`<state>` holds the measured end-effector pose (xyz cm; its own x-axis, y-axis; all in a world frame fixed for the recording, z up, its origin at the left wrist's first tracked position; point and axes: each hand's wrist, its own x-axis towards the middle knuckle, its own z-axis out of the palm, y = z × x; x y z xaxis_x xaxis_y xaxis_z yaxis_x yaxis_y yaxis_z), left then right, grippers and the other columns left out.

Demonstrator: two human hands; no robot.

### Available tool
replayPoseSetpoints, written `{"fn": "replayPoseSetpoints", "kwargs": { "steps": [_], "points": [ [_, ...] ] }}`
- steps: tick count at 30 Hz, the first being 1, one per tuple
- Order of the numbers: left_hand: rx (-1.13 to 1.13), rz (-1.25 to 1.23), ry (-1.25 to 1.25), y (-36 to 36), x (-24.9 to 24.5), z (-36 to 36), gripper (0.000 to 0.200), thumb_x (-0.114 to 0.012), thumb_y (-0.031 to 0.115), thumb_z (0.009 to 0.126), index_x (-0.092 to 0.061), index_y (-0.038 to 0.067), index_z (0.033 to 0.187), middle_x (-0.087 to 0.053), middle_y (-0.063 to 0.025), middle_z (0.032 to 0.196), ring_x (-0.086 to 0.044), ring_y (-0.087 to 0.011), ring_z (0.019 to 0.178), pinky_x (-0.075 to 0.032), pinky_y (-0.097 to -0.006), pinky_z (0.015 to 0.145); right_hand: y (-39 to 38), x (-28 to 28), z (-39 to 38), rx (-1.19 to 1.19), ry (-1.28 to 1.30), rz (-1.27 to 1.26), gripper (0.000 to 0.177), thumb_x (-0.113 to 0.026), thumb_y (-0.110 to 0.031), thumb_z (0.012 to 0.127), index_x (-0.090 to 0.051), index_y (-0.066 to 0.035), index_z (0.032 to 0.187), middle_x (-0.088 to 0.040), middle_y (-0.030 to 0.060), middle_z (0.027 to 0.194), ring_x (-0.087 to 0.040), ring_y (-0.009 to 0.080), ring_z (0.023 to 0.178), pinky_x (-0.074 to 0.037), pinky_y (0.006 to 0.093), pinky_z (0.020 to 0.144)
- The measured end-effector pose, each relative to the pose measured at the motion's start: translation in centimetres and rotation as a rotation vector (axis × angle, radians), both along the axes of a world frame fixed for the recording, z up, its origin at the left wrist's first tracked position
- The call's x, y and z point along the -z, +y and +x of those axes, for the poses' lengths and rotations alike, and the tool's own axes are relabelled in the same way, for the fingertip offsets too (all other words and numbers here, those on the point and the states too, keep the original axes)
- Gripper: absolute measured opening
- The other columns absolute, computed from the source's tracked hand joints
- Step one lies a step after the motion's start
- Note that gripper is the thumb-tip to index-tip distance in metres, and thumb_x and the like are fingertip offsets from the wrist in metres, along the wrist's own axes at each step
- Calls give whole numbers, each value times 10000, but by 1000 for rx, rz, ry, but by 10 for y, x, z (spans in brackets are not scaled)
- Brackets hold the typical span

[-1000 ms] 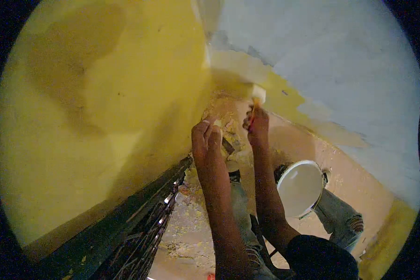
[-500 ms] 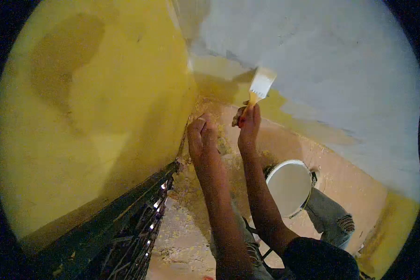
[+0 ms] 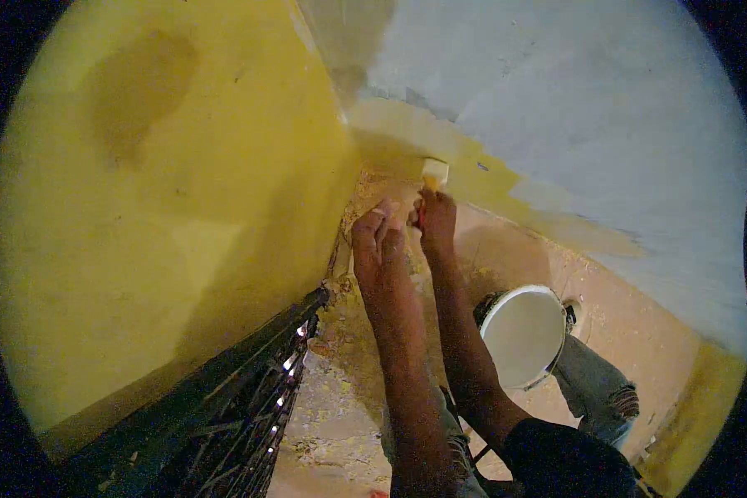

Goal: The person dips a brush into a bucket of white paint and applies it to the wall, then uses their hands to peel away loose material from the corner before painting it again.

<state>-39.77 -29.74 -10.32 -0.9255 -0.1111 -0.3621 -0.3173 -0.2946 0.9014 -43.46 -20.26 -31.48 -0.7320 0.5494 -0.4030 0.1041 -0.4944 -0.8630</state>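
My right hand (image 3: 437,222) is wrapped round the handle of a flat paintbrush (image 3: 436,172). White paint coats the brush head, which overlaps the low yellow band of the right-hand wall (image 3: 473,162), just below the pale painted area. Just left of it, my left hand (image 3: 379,242) is held near the corner with its fingers loosely curled and nothing visible in them. A round bucket (image 3: 523,336) of whitish paint stands to the right of my right forearm, beside my jeans-clad leg (image 3: 589,386).
A yellow wall (image 3: 183,249) with a darker patch fills the left side. Below it runs a dark metal lattice (image 3: 232,423). Paint flecks and debris litter the floor (image 3: 332,415). Pale paint with a ragged lower edge covers most of the right wall.
My right hand has brought the brush down and slightly left, from the pale area's edge to the yellow band. My left hand has shifted slightly right and down in view.
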Motion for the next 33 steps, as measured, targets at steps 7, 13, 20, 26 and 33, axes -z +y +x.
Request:
{"fn": "replayPoseSetpoints", "kwargs": {
  "steps": [7, 13, 20, 26, 33],
  "points": [
    [-20, -46, -42, -7, 8, -4, 324, -500, 232, 922, -513, 7, 1154, -511, -116, 1184, -463, -207, 1124, -331, -342, 999, -8, -162, -2, -8, 120, -165, 215, -528, -236, 953, -510, -27, 904, -479, 8, 621, -440, 100, 451, -376, 264, 411],
    [-46, -65, 12, -8, 9, -2, 362, -527, 270, 915, -509, 8, 1164, -511, -108, 1185, -462, -209, 1131, -324, -345, 1007, -17, -120, 45, -39, 169, -122, 249, -486, -262, 974, -500, -66, 1127, -518, 2, 730, -461, 75, 555, -381, 223, 459],
    [-39, -78, 115, -3, 26, 2, 343, -545, 245, 905, -508, 9, 1152, -514, -111, 1208, -469, -201, 1139, -331, -341, 1015, 53, 104, 26, 16, 280, 152, 281, -461, -313, 990, -515, -56, 1088, -443, -13, 700, -426, 76, 619, -390, 242, 545],
    [-8, -47, 108, 0, 14, 2, 282, -548, 197, 912, -502, 18, 1126, -510, -127, 1234, -462, -219, 1185, -322, -358, 1042, 45, 147, 63, -48, 101, -86, 332, -528, -358, 954, -529, -73, 1125, -493, -3, 698, -467, 92, 577, -427, 252, 547],
    [-15, 2, -14, 5, 2, 0, 291, -544, 185, 915, -497, 15, 1146, -513, -131, 1230, -457, -224, 1195, -310, -364, 1062, 33, 79, 66, -89, 26, -191, 315, -554, -313, 939, -544, -37, 1091, -563, 48, 747, -594, 151, 607, -546, 312, 580]
  ]
}}
